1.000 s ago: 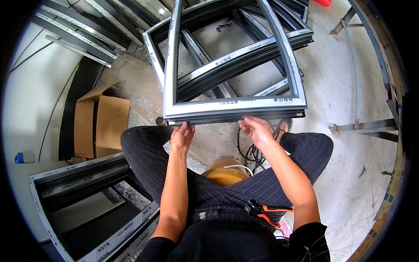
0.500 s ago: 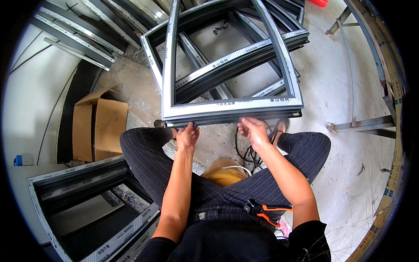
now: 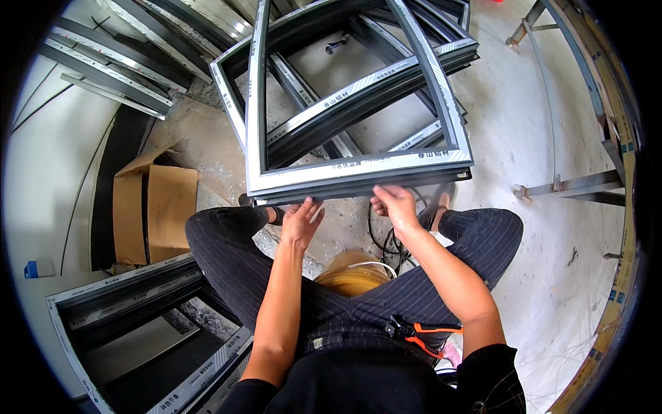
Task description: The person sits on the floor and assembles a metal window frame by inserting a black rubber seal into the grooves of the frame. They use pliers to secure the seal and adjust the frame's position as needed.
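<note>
A window frame (image 3: 365,168) with white-and-grey film on its face lies tilted on top of other frames, its near edge toward me. At that edge, left of its middle, my left hand (image 3: 301,222) has its fingertips against the dark side, thumb and fingers a little apart. My right hand (image 3: 398,208) is closed at the same edge, further right, thumb and forefinger pinched together. Whatever lies between them is too small to make out. Pliers (image 3: 414,332) with orange-and-black handles rest on my lap.
More stacked frames (image 3: 338,100) lie beneath the top one. Another frame (image 3: 76,372) stands at the lower left, near a cardboard box (image 3: 172,207). Metal profiles (image 3: 114,58) lean at the upper left. Black cable (image 3: 384,238) and a yellowish round thing (image 3: 352,279) lie between my legs. A metal stand (image 3: 586,185) is at the right.
The frames appear slightly further left and up in view. My left hand's fingers have spread a little and slid right along the edge. My right hand stays pinched, shifted slightly left.
</note>
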A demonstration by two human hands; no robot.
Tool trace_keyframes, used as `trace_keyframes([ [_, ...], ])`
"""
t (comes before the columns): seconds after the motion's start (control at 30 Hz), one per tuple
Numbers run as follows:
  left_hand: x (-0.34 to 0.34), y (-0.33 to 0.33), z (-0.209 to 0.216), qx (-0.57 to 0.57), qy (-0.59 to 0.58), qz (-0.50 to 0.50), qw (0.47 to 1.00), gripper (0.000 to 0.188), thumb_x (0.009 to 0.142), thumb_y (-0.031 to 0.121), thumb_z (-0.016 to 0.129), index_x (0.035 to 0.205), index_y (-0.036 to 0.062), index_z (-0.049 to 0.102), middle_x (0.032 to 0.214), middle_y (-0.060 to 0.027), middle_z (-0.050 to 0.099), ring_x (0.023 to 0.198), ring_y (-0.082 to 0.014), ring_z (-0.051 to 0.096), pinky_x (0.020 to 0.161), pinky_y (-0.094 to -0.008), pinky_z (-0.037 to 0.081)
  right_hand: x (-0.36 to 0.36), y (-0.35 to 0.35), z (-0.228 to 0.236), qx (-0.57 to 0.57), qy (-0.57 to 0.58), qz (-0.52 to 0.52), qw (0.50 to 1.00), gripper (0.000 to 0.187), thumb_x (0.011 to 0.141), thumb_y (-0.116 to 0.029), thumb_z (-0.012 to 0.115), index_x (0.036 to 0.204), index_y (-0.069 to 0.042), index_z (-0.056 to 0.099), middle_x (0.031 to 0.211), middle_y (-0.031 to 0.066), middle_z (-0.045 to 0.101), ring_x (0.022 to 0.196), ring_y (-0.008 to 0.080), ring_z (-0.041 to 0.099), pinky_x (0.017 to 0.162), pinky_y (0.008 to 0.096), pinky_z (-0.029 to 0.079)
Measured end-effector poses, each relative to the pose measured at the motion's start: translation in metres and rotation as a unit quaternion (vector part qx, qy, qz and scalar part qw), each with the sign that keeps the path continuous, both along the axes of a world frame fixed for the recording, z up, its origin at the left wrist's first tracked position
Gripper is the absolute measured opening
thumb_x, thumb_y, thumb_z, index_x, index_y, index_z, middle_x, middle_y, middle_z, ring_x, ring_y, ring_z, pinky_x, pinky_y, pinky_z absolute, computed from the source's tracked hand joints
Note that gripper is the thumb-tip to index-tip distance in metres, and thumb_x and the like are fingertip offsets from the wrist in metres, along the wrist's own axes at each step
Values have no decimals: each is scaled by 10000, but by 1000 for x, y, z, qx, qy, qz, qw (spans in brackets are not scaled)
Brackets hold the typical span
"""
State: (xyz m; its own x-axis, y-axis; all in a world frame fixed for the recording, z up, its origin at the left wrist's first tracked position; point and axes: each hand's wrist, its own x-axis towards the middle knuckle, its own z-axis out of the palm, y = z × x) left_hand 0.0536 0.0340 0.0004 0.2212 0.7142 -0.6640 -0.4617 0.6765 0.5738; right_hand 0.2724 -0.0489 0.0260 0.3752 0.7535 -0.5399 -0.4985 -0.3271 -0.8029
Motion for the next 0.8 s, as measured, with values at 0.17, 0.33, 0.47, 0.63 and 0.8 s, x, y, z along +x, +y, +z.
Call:
trace_keyframes([
  [0.17, -1, 2, -30, 25, 58, 9, 998, 208, 873, 118, 620, 1036, 26, 531, 995, -124, 613, 905, -241, 621, 801, -362, 517, -3, -1, -5, 19, -47, 18, 999, 162, 856, -146, 639, 906, 8, 643, 721, 33, 627, 588, 86, 560, 523, 213, 452],
  [0.33, 22, -10, 4, -16, 5, -31, 999, 243, 881, 155, 616, 1052, 21, 507, 981, -124, 607, 901, -243, 607, 809, -368, 502, 1, -2, -20, 39, -129, 31, 990, 142, 856, -112, 624, 945, -4, 650, 733, 33, 634, 593, 78, 570, 510, 212, 458],
  [0.47, 16, -3, -32, 33, 47, -21, 998, 171, 883, 151, 611, 996, 47, 534, 962, -75, 616, 934, -196, 591, 830, -344, 481, -4, -2, -16, 36, -162, 48, 985, 140, 854, -107, 621, 949, -9, 653, 717, 25, 634, 584, 71, 571, 495, 209, 450],
  [0.63, 37, -12, 5, -33, 30, -16, 999, 210, 887, 163, 605, 1007, 8, 530, 934, -106, 620, 843, -200, 613, 776, -311, 496, -1, -2, -14, 30, -192, 44, 980, 134, 850, -102, 623, 936, -4, 655, 703, 26, 630, 569, 70, 567, 492, 209, 444],
  [0.8, 39, -8, -28, 29, 28, -30, 999, 174, 874, 151, 620, 972, 22, 555, 888, -90, 635, 827, -205, 621, 773, -301, 496, -5, 0, -11, 43, -175, 42, 983, 131, 852, -102, 619, 923, 3, 653, 704, 33, 631, 562, 75, 568, 492, 212, 446],
])
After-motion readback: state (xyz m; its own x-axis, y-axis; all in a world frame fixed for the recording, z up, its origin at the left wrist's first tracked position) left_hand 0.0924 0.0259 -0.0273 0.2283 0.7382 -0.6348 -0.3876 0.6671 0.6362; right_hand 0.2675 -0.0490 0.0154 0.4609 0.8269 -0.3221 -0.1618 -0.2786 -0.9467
